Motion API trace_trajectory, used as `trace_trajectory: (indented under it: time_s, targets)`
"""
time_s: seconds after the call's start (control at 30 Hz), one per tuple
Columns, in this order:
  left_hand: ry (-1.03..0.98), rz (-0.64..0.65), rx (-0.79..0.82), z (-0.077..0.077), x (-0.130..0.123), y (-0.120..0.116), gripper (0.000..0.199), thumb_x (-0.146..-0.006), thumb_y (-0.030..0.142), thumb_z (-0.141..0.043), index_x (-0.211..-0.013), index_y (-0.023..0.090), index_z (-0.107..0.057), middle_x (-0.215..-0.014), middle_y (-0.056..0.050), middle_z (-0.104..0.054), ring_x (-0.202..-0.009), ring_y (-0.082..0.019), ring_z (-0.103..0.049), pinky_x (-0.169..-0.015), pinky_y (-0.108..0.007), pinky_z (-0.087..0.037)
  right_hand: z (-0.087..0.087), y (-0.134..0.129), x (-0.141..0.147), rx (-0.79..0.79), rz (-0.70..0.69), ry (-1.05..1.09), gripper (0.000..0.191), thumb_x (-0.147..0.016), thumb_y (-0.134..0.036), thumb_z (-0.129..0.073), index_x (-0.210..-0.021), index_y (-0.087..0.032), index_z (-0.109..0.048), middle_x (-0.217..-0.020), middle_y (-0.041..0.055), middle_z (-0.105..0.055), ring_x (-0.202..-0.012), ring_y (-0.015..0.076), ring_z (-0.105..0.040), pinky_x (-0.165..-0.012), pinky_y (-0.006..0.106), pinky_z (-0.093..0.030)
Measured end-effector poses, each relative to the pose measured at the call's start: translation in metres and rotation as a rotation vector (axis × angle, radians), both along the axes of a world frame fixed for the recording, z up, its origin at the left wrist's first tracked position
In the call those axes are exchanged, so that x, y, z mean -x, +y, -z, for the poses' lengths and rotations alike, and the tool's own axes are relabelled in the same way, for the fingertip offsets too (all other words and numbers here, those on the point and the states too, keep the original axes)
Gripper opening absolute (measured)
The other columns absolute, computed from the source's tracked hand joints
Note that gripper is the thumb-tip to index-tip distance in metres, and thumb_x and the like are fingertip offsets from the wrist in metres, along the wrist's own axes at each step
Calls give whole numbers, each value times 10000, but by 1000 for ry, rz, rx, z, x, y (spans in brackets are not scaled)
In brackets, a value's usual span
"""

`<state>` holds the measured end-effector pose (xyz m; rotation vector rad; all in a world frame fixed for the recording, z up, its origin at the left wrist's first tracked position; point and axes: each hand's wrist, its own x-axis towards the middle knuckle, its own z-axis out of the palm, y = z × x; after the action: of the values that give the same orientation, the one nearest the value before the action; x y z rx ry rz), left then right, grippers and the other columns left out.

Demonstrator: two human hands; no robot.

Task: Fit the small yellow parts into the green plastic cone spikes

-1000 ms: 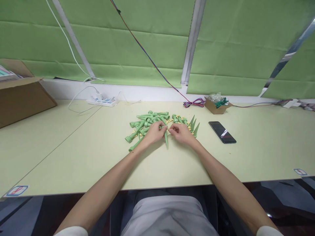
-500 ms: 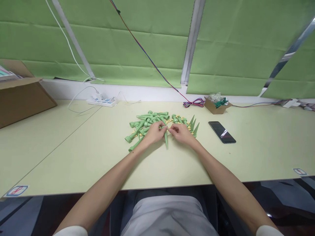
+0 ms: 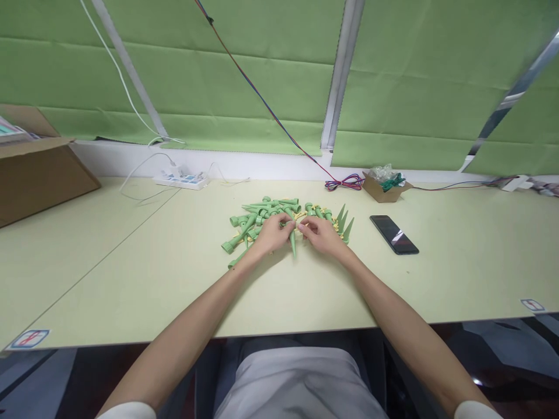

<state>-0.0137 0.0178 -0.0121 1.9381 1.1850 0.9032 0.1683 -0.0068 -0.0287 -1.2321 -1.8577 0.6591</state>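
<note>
Tabletop [image 3: 305,302]: pale yellow, below green fabric blinds [image 3: 240,75].
Left hand [image 3: 275,234]: pinching a green tapered plastic spike [image 3: 293,244], point toward the person.
Right hand [image 3: 321,234]: fingertips drawn together just beside it; whether they grip anything, I cannot tell.
Good handling: best to steady the spike and make small fingertip movements.
Around: loose green plastic spikes [image 3: 240,238] left and right, small yellow plastic pieces [image 3: 300,215] among them.

Bright, soft shadows, glare (on phone [image 3: 394,235])

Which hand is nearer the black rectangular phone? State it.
Right: the right hand lies left of the phone, not touching it; the left hand is farther left, holding a tapered green spike.
</note>
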Motion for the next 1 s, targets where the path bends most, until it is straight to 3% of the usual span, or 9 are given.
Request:
trace_trajectory:
  time_s: [0.2, 0.37, 0.53, 0.67, 0.87, 1.0]
  targets:
    - [-121, -36, 96, 2, 4, 5, 221, -880, 372, -601, -771, 185, -644, -736, -2, -683, -515, -133, -592, -626, -302, -501, -3, -1, -3, -50, -28, -13, 279, -883, -387, -705, -1081, -190, -701, -874, 42, -729, -676, 162, -622, -670, 294, -473]
    - [-142, -59, 138, 1, 3, 5, 222, -882, 359, -616, -743, 187, -633, -644, 14, -638, -467, -119, -532, -579, -289, -468, 1, 0, -3, -126, -60, -59, 258, -876, -243, -696, -1128, -191, -722, -983, 71, -746, -695, 160, -639, -700, 307, -503]
    - [-118, -80, 159, -1, 1, 2, 216, -888, 345, -605, -741, 190, -640, -593, 19, -618, -468, -126, -522, -565, -283, -447, 5, 2, -4, -205, -54, -65, 202, -910, -257, -683, -1092, -198, -749, -1045, 100, -757, -780, 193, -667, -721, 325, -511]
    - [-93, -75, 148, -1, 1, 2, 220, -879, 352, -603, -744, 187, -658, -673, -4, -676, -514, -136, -542, -580, -289, -449, 7, 6, -5, -252, -61, -87, 136, -931, -283, -673, -987, -199, -763, -967, 93, -757, -789, 201, -659, -732, 324, -489]
    - [-36, -77, 44, 2, 0, 4, 213, -858, 345, -617, -769, 176, -711, -807, -56, -751, -788, -200, -663, -731, -305, -498, 7, 6, -6, -236, -63, -135, 167, -950, -322, -645, -873, -201, -730, -819, 53, -712, -710, 181, -591, -704, 304, -433]
    - [4, -45, -1, 3, 0, 4, 223, -868, 352, -597, -806, 172, -713, -851, -62, -758, -824, -206, -671, -758, -312, -499, 2, 1, -3, -207, -53, -136, 189, -947, -292, -618, -800, -196, -689, -731, 27, -664, -657, 165, -537, -672, 292, -393]
